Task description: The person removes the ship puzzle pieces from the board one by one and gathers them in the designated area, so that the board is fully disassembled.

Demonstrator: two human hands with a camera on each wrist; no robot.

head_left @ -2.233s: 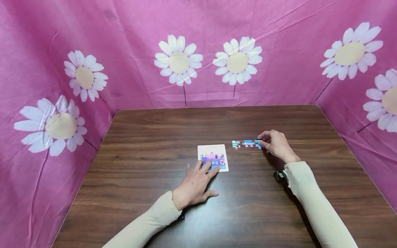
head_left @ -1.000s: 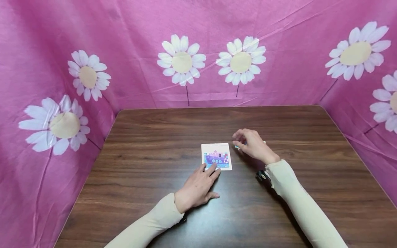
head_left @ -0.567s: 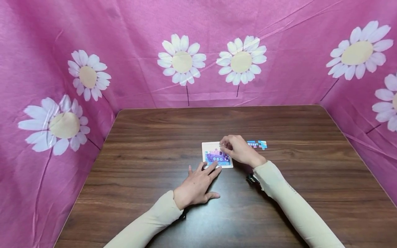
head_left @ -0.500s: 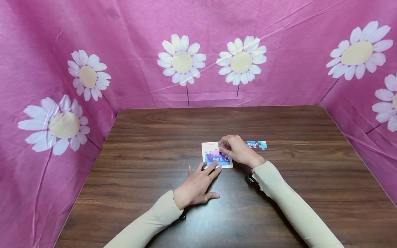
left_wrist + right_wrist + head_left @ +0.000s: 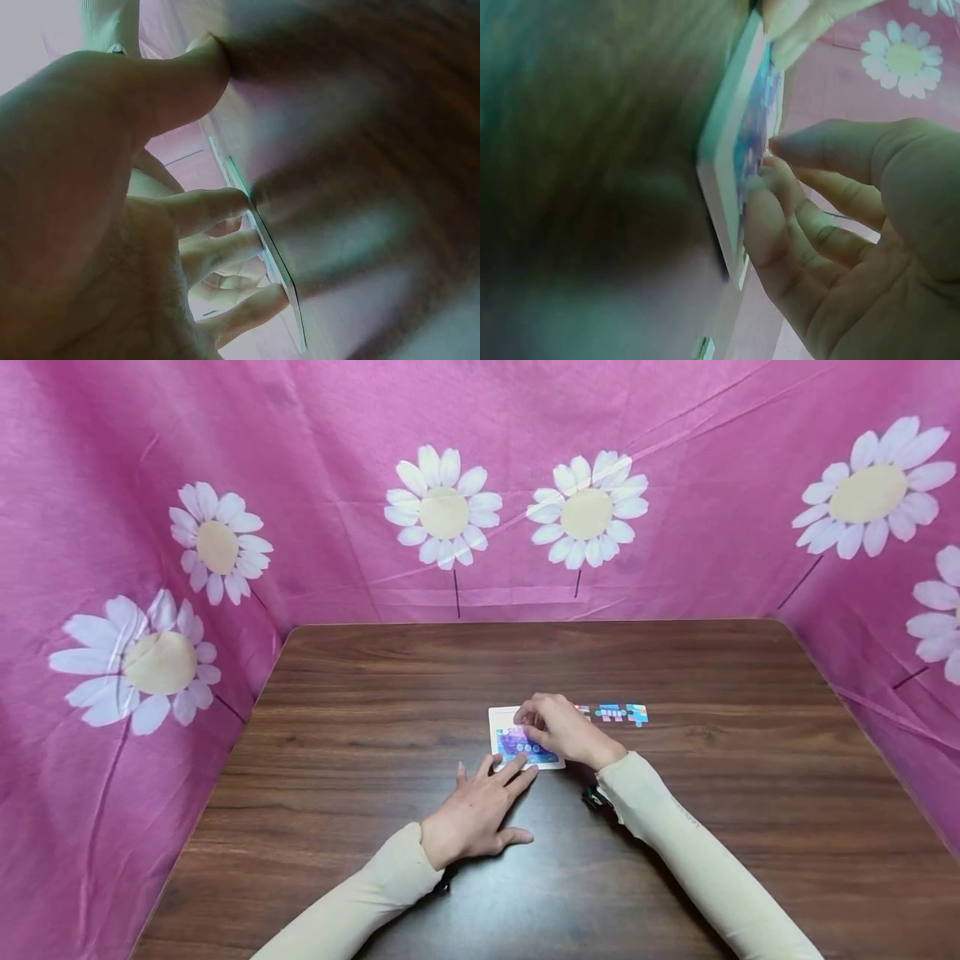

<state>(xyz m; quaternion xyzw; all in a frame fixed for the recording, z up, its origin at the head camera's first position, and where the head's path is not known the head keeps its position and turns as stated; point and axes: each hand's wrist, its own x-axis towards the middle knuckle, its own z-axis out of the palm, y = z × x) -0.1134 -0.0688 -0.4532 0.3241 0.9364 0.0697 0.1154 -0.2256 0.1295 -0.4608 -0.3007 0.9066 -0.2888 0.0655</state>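
Observation:
A small white-bordered jigsaw puzzle [image 5: 498, 717] with a purple ship picture lies flat on the table. My left hand [image 5: 474, 810] rests spread on its near edge, fingers straight; in the left wrist view the fingertips [image 5: 270, 300] touch the tray's rim. My right hand [image 5: 562, 728] covers the puzzle's upper right part, fingers bent, thumb and fingertips close together at the picture's top. Up close in the right wrist view, the right thumb [image 5: 810, 146] and fingers meet at the puzzle's surface; I cannot tell whether a piece is pinched between them.
Right of the puzzle, three loose puzzle pieces lie in a row: a red-and-white one [image 5: 583, 710] partly behind the right hand, a blue-and-pink one [image 5: 611, 712] and a blue one [image 5: 637, 713]. The brown wooden table [image 5: 360, 693] is enclosed by pink flowered cloth [image 5: 322, 527].
My right hand has left the blue piece at the row's right end, moved left past the row, and come over the puzzle. The left hand has stayed at the puzzle's near edge.

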